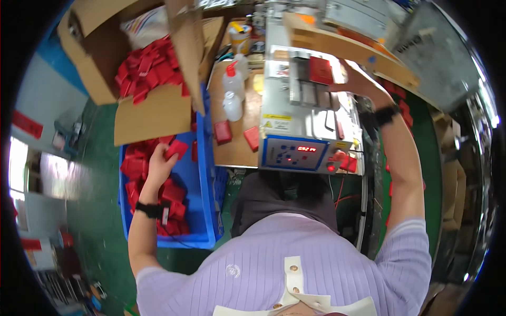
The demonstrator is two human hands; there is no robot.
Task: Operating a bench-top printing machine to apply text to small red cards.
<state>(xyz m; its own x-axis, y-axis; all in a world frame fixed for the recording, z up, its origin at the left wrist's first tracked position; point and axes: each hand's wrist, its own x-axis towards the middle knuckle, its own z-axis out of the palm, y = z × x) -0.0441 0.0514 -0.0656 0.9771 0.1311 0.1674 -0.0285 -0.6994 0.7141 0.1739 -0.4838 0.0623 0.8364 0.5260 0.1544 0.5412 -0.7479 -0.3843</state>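
Observation:
My left hand (160, 164) is closed on a small flat red piece (177, 150) above a blue plastic crate (203, 210) of similar red pieces (171, 203). My right hand (358, 84) is at the right side of a metal fixture (303, 94) on top of the machine, its thumb and fingers apart and slightly blurred. Beside those fingertips, a square red piece (320, 70) lies in the fixture. I cannot tell whether they touch it. The machine (295, 152) has a blue front panel with a lit red display.
An open cardboard box (153, 116) full of red pieces stands beyond the crate. Clear plastic bottles (232, 105) and two red blocks (222, 131) occupy the wooden table (232, 155). A cardboard strip (353, 50) borders the machine's far right side.

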